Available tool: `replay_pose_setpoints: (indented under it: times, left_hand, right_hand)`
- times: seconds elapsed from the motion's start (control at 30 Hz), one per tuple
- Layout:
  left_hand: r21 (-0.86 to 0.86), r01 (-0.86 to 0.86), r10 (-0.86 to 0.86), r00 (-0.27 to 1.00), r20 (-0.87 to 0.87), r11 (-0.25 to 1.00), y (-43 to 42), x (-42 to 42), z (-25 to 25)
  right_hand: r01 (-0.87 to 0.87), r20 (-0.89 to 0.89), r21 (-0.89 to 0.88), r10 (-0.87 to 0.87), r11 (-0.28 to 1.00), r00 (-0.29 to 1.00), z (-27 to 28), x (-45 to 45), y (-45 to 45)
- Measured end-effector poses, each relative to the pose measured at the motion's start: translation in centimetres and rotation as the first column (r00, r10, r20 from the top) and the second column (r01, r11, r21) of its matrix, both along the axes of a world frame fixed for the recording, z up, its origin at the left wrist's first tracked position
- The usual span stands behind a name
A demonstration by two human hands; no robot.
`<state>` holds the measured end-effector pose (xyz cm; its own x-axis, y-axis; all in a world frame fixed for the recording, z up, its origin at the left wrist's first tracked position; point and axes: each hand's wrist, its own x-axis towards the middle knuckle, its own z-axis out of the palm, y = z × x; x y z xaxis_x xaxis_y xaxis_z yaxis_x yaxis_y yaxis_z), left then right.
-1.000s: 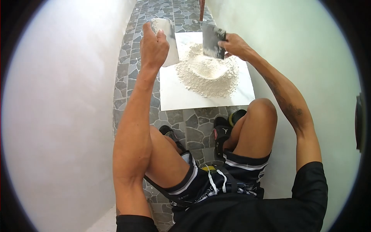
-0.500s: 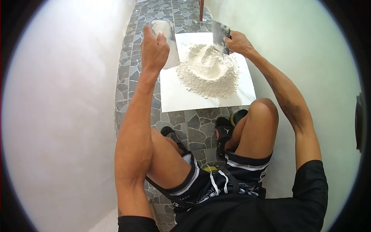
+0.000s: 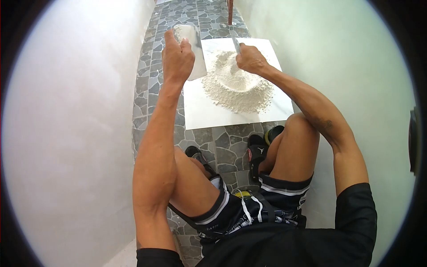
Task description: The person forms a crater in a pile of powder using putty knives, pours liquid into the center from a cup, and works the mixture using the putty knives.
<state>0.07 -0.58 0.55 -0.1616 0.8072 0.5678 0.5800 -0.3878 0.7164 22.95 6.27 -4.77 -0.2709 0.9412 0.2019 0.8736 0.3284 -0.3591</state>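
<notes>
My left hand [image 3: 178, 62] is closed around a flat rectangular plastering trowel [image 3: 195, 55], tilted over the left edge of a white board [image 3: 200, 118]. Pale smears of powder mark the trowel's top. A heap of off-white powder [image 3: 235, 98] lies on the board, hollowed in its middle. Over the heap's far right side, my right hand [image 3: 252, 59] grips a metal putty knife [image 3: 235, 43]. Its blade is seen almost edge-on, pointing away from me. Fingers hide the handle.
White walls rise close on the left [image 3: 71, 124] and right [image 3: 364, 89]. Grey stone-patterned tiles [image 3: 227, 153] cover the floor. A thin brown post [image 3: 230, 13] stands beyond the board. My knees and shoes are just in front of it, with a dark round object [image 3: 275, 133] beside my right shoe.
My right hand has moved left and slightly nearer, over the heap, turning the putty knife from face-on to nearly edge-on. The left hand and trowel have barely moved.
</notes>
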Motion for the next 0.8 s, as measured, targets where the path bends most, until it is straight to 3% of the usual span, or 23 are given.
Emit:
replay_pose_setpoints:
  times: [0.1,0.2,0.3,0.5,0.63,0.73,0.8]
  left_hand:
    - [0.03,-0.006,0.006,1.0,-0.01,1.0,0.3,-0.3,-0.2]
    - [0.031,0.006,-0.005,1.0,-0.016,0.999,0.1,-0.4,-0.1]
    - [0.017,0.009,-0.009,1.0,0.003,1.0,-0.2,-0.5,0.1]
    - [0.028,-0.012,0.012,1.0,0.017,1.0,0.0,-0.4,-0.1]
    - [0.028,0.002,-0.001,1.0,-0.021,1.0,0.3,-0.4,-0.1]
    - [0.048,-0.001,0.003,0.999,-0.041,0.999,0.4,-0.3,-0.4]
    - [0.049,0.01,-0.008,1.0,-0.023,0.999,0.3,-0.1,-0.4]
  right_hand:
    - [-0.088,0.005,-0.013,0.088,0.996,0.996,0.1,-0.7,-0.6]
    - [-0.166,0.02,-0.115,0.169,0.979,0.985,1.6,-0.4,-1.6]
    - [-0.169,-0.086,-0.28,0.151,0.945,0.985,2.9,1.3,-1.3]
    - [-0.125,0.037,-0.082,0.128,0.989,0.991,2.3,4.1,0.1]
    - [-0.146,-0.007,-0.014,0.146,0.989,0.989,-0.2,2.8,0.1]
    - [-0.266,-0.029,-0.23,0.267,0.936,0.963,1.7,2.4,-1.8]
    - [-0.328,0.014,-0.282,0.345,0.902,0.938,2.9,2.5,-2.6]
